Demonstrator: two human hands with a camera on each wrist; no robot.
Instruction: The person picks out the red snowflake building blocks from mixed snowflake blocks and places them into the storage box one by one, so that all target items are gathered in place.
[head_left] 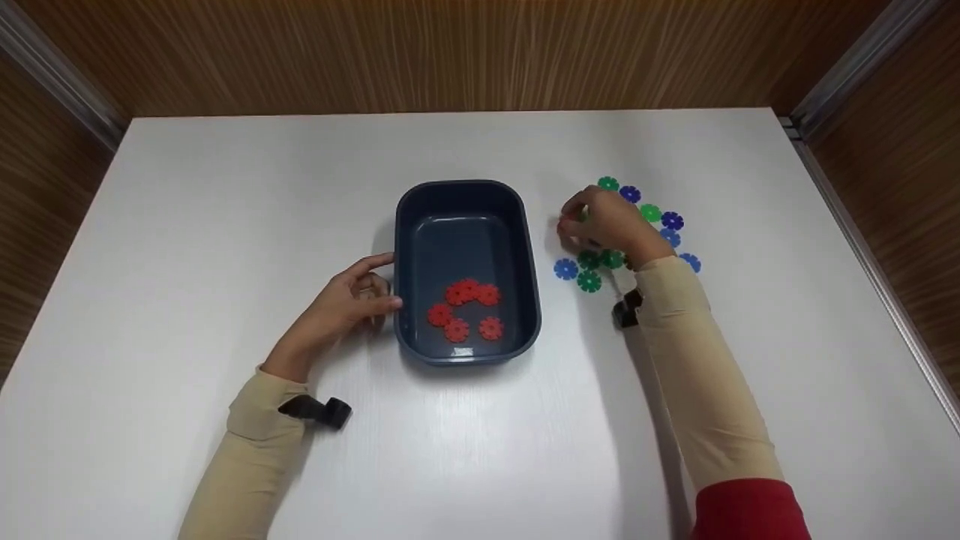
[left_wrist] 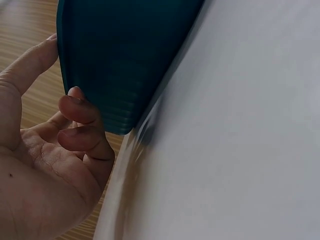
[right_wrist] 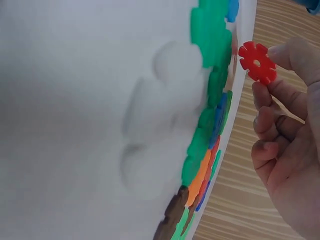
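Observation:
A dark blue plastic bin [head_left: 465, 180] stands mid-table with several red notched discs [head_left: 491, 328], like snowflake building pieces, on its floor. My left hand [head_left: 349, 300] touches the bin's left side with its index finger and thumb, its other fingers loosely bent. In the left wrist view, fingertips meet the bin's outer wall [left_wrist: 115, 60]. Between thumb and index finger, my right hand [head_left: 607, 221] pinches a red disc [right_wrist: 257, 62], held above the table. Below and around this hand lie green discs [head_left: 589, 281] and blue discs [head_left: 565, 269]; the hand hides some pieces.
In the right wrist view, an orange disc [right_wrist: 198, 177] and a brown disc [right_wrist: 171, 212] lie among the loose pieces. Wood-grain panels [head_left: 450, 56] border the white table [head_left: 187, 225] at the back and sides. Each sleeve carries a black wrist mount [head_left: 337, 412].

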